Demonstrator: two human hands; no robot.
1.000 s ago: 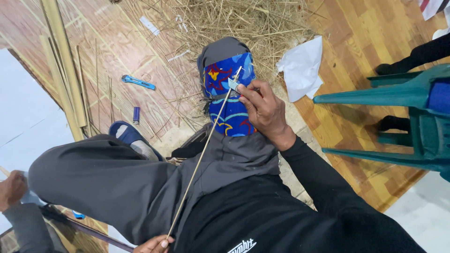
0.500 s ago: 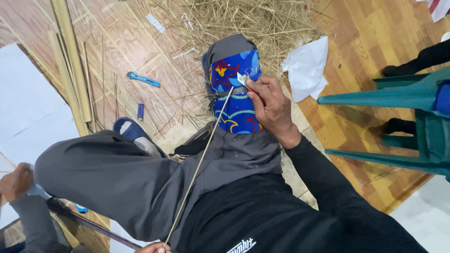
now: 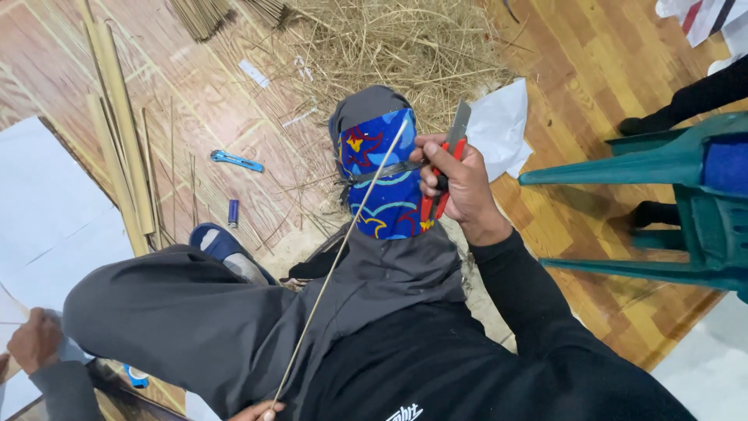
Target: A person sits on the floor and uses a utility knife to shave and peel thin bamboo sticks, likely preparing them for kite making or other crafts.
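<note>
My right hand (image 3: 458,187) grips a red-handled utility knife (image 3: 446,160), its blade pointing up just right of my raised knee. A blue patterned cloth (image 3: 382,175) is strapped over that knee. A long thin bamboo strip (image 3: 343,249) lies slanted across the cloth, its far tip close to the knife hand; the blade is off the strip. My left hand (image 3: 261,410), barely showing at the bottom edge, pinches the strip's near end. My grey trouser leg (image 3: 179,320) stretches out to the left.
A straw pile (image 3: 389,39) lies beyond the knee, with white paper (image 3: 499,129) beside it. On the wooden floor are bamboo slats (image 3: 117,132), a blue cutter (image 3: 236,161) and a small blue lighter (image 3: 232,212). A green plastic chair (image 3: 678,203) stands right. Another person's hand (image 3: 35,339) is lower left.
My right hand has drawn back from the strip's far end, toward me and to the right, lifting the knife blade off the strip. My left hand still holds the near end.
</note>
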